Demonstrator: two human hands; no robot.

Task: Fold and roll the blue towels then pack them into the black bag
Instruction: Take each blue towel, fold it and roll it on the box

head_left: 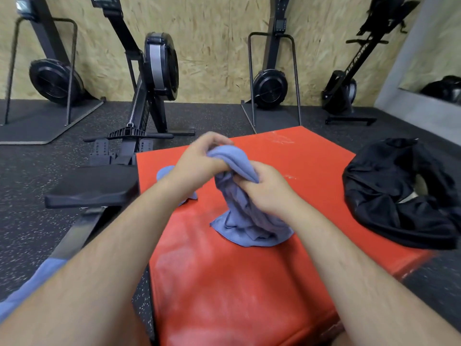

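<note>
A blue towel (pixel 245 221) hangs bunched above the red padded box (pixel 237 283), its lower end pooled on the box top. My left hand (pixel 199 161) grips the towel's upper end from the left. My right hand (pixel 267 188) holds it just below, fingers curled into the cloth. A second blue towel (pixel 166 172) lies on the box behind my left wrist, mostly hidden. The black bag (pixel 399 193) sits slumped on the box's right side, its mouth open toward me.
A rowing machine seat and rail (pixel 92 188) stand close to the box's left edge. More rowers (pixel 159 66) and fan machines line the wooden back wall. Dark rubber floor (pixel 30 221) surrounds the box. A blue cloth (pixel 30 288) shows at the lower left.
</note>
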